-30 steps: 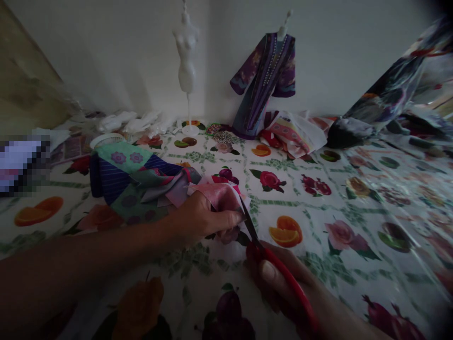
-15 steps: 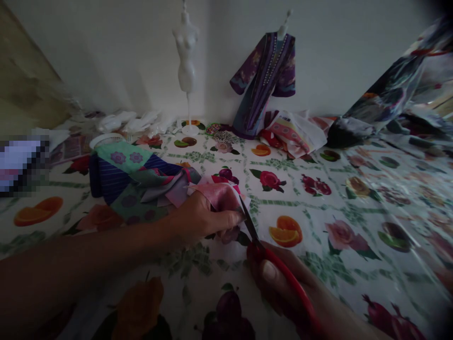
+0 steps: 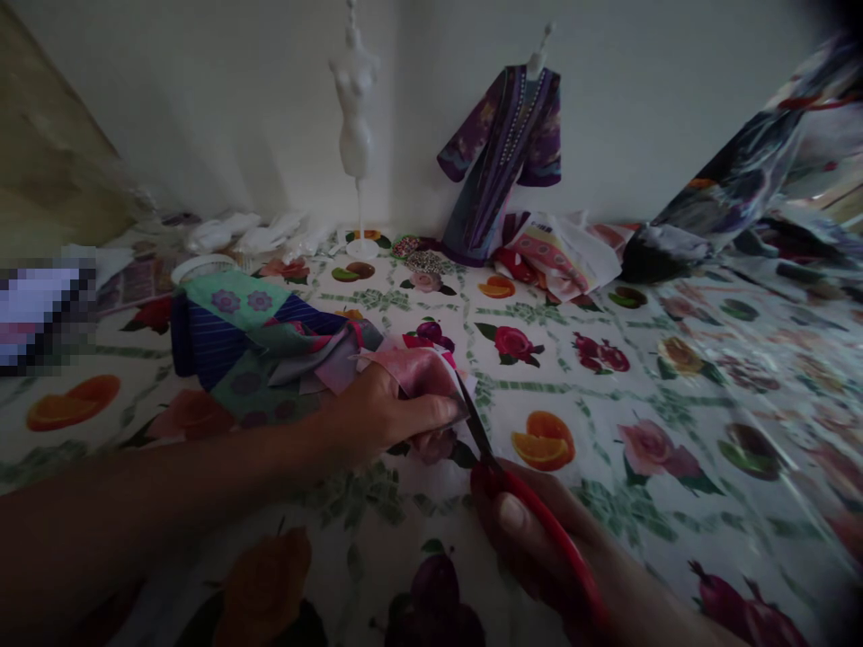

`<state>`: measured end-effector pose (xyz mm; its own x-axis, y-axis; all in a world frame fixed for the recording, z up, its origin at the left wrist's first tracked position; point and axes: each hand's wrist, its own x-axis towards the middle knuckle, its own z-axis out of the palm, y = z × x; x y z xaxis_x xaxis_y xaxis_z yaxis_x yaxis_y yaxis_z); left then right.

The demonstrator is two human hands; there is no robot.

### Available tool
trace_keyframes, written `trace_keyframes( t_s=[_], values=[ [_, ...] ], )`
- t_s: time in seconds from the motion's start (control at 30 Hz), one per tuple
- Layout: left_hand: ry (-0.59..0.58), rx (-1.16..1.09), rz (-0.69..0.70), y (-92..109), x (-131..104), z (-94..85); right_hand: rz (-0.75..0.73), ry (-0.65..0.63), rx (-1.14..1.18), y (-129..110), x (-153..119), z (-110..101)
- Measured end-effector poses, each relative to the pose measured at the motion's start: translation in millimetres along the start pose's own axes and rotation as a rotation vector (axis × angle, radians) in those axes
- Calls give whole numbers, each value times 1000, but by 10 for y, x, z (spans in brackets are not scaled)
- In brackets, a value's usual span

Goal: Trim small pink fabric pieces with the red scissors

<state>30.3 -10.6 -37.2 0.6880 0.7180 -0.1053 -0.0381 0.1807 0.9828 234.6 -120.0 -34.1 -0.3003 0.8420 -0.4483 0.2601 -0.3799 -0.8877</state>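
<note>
Left hand pinches pink fabric against fruit-print tablecloth. Right hand grips red-handled scissors, blades at the fabric's edge. Patchwork cloth pile just beside. White mannequin, purple robe by wall.

The pink fabric piece, shiny and crumpled, lies pinched at the centre of the bench. Red-handled scissors lie at its 5 o'clock, dark blades pointing toward 11 o'clock, tips touching the fabric's right edge.
</note>
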Motion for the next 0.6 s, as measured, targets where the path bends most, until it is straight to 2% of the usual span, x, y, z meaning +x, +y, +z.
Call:
trace_keyframes(
  t_s=[0.1, 0.37, 0.6],
  values=[
    [-3, -12, 25, 11, 3, 11, -25, -55, 11, 12, 15, -1],
    [-29, 22, 64, 7, 19, 13, -76, -78, -1, 149, 74, 17],
    [-32, 32, 58, -11, 20, 4, -65, -84, 12, 93, 57, 20]
  ],
)
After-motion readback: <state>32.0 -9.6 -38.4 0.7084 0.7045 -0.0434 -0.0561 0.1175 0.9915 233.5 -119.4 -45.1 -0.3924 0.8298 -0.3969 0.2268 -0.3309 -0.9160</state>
